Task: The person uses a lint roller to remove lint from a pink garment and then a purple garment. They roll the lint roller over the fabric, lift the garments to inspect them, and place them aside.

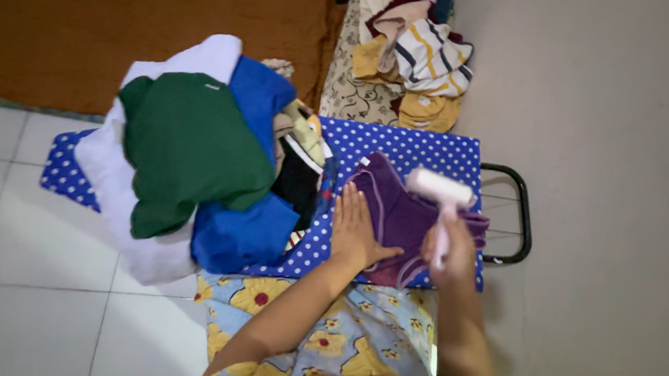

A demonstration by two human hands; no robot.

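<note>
A small purple garment (403,211) lies on a blue ironing board with white dots (418,149). My left hand (355,230) rests flat on the garment's left edge, fingers together and pointing away from me. My right hand (453,252) is closed around the handle of a small white hand-held iron or steamer (441,196), whose head sits over the purple cloth. The head looks blurred.
A heap of folded clothes, green (186,147), blue (243,232) and white (129,218), fills the board's left half. A black wire rest (517,214) juts from the board's right end. More clothes (419,56) lie behind, beside a brown mat (104,39). A grey wall stands at right.
</note>
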